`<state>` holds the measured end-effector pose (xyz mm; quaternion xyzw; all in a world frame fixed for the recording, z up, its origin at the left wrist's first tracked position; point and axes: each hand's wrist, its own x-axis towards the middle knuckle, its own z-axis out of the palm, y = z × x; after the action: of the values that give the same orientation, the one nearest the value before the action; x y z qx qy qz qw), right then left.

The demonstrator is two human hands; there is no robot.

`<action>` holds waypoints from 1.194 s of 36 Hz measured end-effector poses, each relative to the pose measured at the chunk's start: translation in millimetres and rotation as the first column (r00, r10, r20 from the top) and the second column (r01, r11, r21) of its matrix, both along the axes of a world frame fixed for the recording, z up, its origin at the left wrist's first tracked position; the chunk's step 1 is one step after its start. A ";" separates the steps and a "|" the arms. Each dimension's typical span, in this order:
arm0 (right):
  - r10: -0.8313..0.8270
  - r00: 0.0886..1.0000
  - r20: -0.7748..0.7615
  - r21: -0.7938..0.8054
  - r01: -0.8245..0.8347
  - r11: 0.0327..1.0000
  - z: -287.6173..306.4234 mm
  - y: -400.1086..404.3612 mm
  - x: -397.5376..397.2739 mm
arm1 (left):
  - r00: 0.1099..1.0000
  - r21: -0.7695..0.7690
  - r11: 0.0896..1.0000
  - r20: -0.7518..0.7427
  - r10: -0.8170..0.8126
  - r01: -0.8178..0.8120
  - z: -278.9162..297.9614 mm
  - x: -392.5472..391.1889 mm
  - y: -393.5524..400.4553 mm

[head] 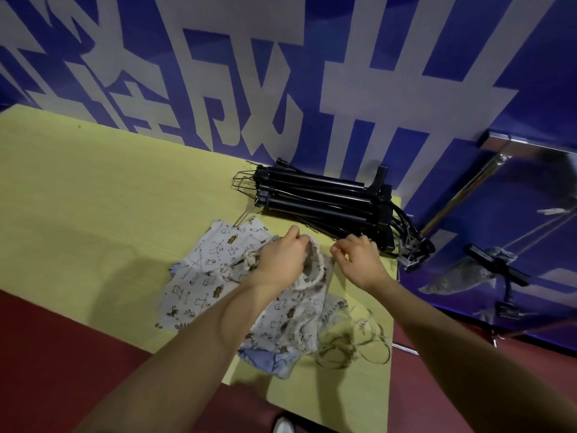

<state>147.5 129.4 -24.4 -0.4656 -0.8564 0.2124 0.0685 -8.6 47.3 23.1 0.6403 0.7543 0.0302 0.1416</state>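
bench (93, 189): yellow-green and carries everything. Its right edge is just beside the work, so cloth hanging over the near right could slide to the floor.
garment pile (206, 276): animal-print children's clothes, mid-bench, under and left of both hands. The layers overlap, so lifting one piece will likely drag a neighbour along.
hanger stack (321, 201): black hangers, far right, just beyond the hands. Wire hooks stick out on the left end and clips on the right. Cloth swung that way could snag and pull the stack over.
cord tangle (352, 342): thin loops at the near right, touching the pile's near edge. Can't tell if they're attached to a garment. They could catch a wrist or get pulled up with the cloth.
left hand (281, 260): fingers curled round the left side of the waistband. Looks like a firm hold.
right hand (362, 260): fingers pinching the band's right edge. The pinch is thin and is the likeliest to slip if the elastic is stretched.
waistband (320, 270): gathered elastic opening of one print garment, held between the hands over the middle of the pile. An uneven pull would twist it. If one side slips, the garment drops back into the heap.
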 end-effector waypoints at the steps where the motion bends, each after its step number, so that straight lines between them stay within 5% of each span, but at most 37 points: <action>1: 0.026 0.993 0.115 0.046 -0.032 0.998 -4.7 5.3 1.9 | 1.000 -0.012 1.000 0.006 0.009 -0.009 -0.2 2.7 3.1; 4: 0.037 0.941 0.337 0.103 -0.076 0.992 -13.9 17.8 4.2 | 0.998 -0.035 0.998 0.035 0.055 -0.054 -1.8 11.6 13.8; 10: 0.034 0.869 0.494 0.167 -0.134 0.977 -28.7 36.5 7.6 | 0.951 -0.101 0.968 0.187 0.245 -0.229 -17.5 20.4 37.7; 24: -0.044 0.853 0.520 0.484 -0.252 0.838 -57.6 39.9 -5.3 | 0.930 -0.128 0.951 0.207 0.304 -0.282 -35.0 15.4 58.0; 29: -0.013 0.908 0.418 0.522 -0.229 0.821 -63.5 47.6 -8.3 | 0.931 -0.155 0.945 0.186 0.314 -0.288 -41.6 13.5 56.9; 43: 0.079 0.874 0.479 0.304 -0.249 0.920 -52.4 39.0 -5.4 | 0.969 -0.044 0.981 0.152 0.194 -0.189 -26.5 5.4 43.9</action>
<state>142.1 168.4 -76.8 -0.4064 -0.9092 -0.0567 -0.0704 -3.1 91.2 -3.5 0.5579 0.7996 0.0826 0.2061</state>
